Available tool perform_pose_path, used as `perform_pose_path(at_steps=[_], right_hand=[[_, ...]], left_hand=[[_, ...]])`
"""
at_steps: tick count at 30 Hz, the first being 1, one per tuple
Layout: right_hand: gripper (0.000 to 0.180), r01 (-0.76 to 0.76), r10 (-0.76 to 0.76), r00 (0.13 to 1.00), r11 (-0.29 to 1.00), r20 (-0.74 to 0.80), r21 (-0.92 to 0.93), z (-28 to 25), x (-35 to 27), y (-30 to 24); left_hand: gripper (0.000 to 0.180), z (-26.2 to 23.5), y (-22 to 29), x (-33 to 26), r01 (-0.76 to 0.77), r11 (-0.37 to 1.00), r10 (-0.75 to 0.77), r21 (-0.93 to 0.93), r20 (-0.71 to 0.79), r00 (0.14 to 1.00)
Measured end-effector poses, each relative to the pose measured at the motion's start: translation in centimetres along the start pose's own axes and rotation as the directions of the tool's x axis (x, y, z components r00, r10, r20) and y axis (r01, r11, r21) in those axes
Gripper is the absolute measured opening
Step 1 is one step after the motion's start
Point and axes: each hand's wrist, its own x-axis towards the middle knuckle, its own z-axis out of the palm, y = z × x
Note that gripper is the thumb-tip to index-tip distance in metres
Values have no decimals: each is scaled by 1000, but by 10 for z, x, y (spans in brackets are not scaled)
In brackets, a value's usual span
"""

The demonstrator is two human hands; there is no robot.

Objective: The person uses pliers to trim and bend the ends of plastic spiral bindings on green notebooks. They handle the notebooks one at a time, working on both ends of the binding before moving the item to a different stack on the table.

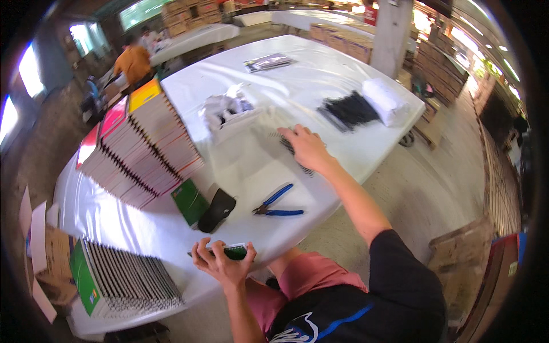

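Your left hand (223, 263) is curled round a small green book (235, 252), thumb on one side and fingers on the other. Your right hand (306, 146) is half open, with its bent fingers down at the black wire coils (288, 146). I can't tell if it has hold of one.

The coils could hook together, so pulling one might drag others along. The green book is close to the table (320, 194) edge, so a loose left hand could drop it. The blue pliers (279, 194) lie between your hands, where an arm could bump them. The tall book stacks (143, 148), ahead and left of your left hand, might tip if knocked.

The lined-up green books (123, 280), left of your left hand, have a tiny bright mark on the front cover, too small to read. Your black shirt (394, 274) has a white and blue picture. I can't read any words there.
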Motion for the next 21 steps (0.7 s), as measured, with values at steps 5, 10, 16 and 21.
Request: perform_pose_path(at_steps=[5, 10, 16, 21], right_hand=[[30, -51, -279, 916, 633, 289, 773, -42, -38, -81], [14, -146, -345, 854, 557, 388, 818, -34, -78, -115], [15, -84, -311, 906, 534, 288, 841, -16, -82, -128], [20, -52, -346, 898, 533, 274, 845, -16, -75, -131]], left_hand=[[51, 4, -4, -7, 49, 998, -46, 25, -97, 994], [52, 6, 7, -9, 85, 995, -82, 43, -81, 993], [50, 9, 3, -12, 99, 994, -93, 44, -109, 990], [52, 12, 1, -12, 99, 994, -93, 44, -127, 988]])
